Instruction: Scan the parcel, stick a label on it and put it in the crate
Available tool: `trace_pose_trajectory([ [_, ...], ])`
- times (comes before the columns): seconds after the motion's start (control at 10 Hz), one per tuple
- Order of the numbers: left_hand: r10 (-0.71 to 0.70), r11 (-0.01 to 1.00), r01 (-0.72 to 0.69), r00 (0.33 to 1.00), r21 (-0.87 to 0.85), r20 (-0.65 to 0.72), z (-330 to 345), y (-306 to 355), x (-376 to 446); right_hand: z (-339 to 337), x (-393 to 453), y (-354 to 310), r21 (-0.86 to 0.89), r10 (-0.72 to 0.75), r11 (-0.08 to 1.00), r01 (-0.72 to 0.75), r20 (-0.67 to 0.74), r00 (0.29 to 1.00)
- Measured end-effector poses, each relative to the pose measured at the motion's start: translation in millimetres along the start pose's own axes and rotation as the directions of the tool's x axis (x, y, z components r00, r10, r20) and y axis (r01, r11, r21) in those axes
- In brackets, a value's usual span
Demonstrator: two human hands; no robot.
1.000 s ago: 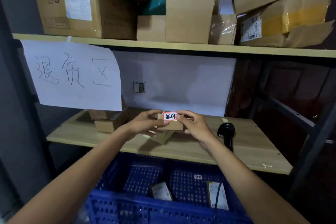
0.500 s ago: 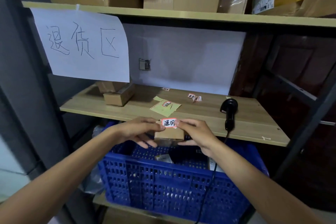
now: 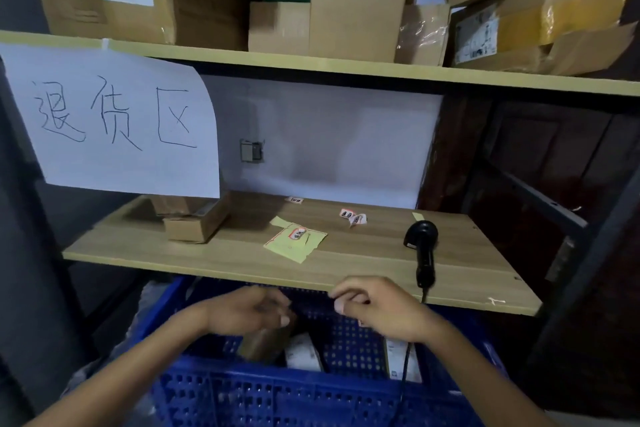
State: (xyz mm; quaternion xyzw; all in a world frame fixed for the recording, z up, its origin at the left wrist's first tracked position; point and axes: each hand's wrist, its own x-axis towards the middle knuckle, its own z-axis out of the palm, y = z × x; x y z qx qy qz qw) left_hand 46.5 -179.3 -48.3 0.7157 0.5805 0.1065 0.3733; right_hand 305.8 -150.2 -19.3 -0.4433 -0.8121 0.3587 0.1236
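The small brown cardboard parcel [image 3: 265, 343] is tilted and blurred, low inside the blue plastic crate [image 3: 311, 399]. My left hand [image 3: 246, 314] reaches into the crate with its fingers wrapped over the parcel's top. The parcel's label is hidden from view. My right hand [image 3: 377, 310] hovers over the crate's back edge, to the right of the parcel. Its fingers are loosely curled and hold nothing. The black barcode scanner [image 3: 420, 246] lies on the wooden shelf [image 3: 363, 270] just behind my right hand, its cable hanging down into the crate.
Two other labelled parcels [image 3: 301, 355] lie in the crate. The shelf holds a yellow label backing sheet [image 3: 294, 244], loose red-edged labels [image 3: 351, 217] and small cardboard boxes [image 3: 194, 224]. A handwritten paper sign [image 3: 110, 121] hangs at the left. Several big cartons [image 3: 356, 0] fill the upper shelf.
Both hands dropped from in front of the shelf to the crate. The parcel went down into the crate in my left hand, and my right hand came off it.
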Motion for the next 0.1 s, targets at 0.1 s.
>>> trace_pose_trajectory([
  [0.1, 0.239, 0.946, -0.289, 0.929, -0.148, -0.283, -23.2, 31.3, -47.9, -57.6, -59.0, -41.6, 0.019, -0.223, 0.967, 0.254, -0.413, 0.883],
])
